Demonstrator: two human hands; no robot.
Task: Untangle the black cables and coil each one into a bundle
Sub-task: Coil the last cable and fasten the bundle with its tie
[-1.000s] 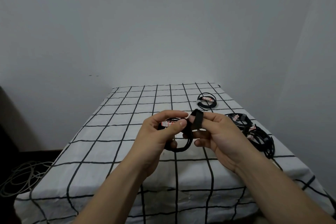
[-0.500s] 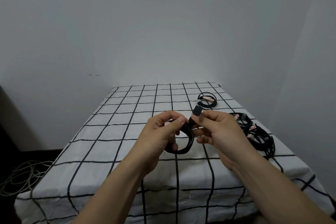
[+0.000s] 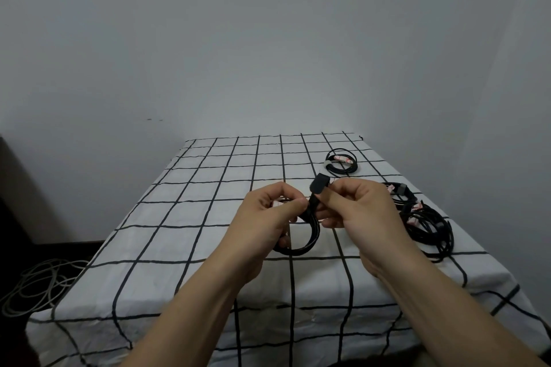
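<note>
Against a bare grey wall [image 3: 268, 39], the checked tabletop [image 3: 185, 217] fills mid-frame. At its centre the left hand [image 3: 262, 226] grips a coiled black cable [image 3: 310, 235]; the right hand [image 3: 360, 214] pinches its strap [image 3: 319, 186]. Best to pull the strap snug around every loop, left grip firm, before fastening.

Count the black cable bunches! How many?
3. One loop held by the left hand and right hand, one coil far back on the table, one tangled heap near its right edge; that heap may hide several cables.
</note>
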